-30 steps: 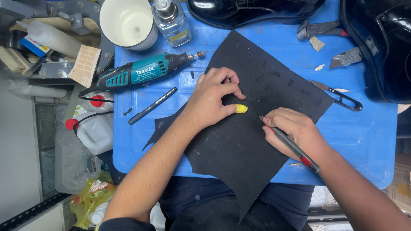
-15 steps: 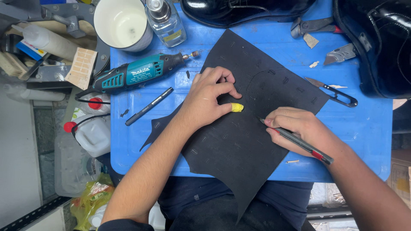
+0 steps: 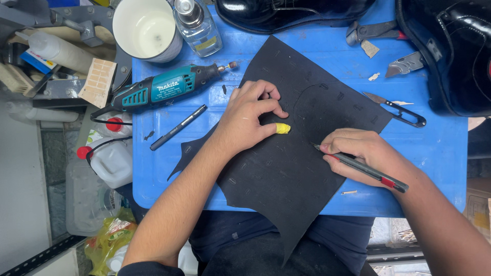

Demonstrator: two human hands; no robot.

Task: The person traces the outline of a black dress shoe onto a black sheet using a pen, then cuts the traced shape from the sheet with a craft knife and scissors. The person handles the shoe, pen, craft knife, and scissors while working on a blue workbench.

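A large black sheet of leather-like material [image 3: 302,168] lies across the blue work surface [image 3: 434,163] and hangs over its near edge. My left hand [image 3: 250,120] presses down on the sheet, fingers curled, with a yellow cover on the thumb tip [image 3: 283,128]. My right hand [image 3: 360,153] grips a slim grey and black cutter with a red end [image 3: 365,169], its tip touching the sheet just right of the thumb. A faint curved line is marked on the sheet above the tip.
A teal rotary tool [image 3: 163,89], a black pen [image 3: 178,127], a white cup [image 3: 147,28] and a clear bottle [image 3: 198,25] sit at the left and back. Black shoes [image 3: 450,56], pliers [image 3: 371,31], thread snips [image 3: 396,109] and a folding knife [image 3: 406,64] are right. White jugs [image 3: 110,158] stand beside the table.
My right hand with the cutter has shifted slightly, the tool lying flatter and its tip staying on the sheet. My left hand holds its place.
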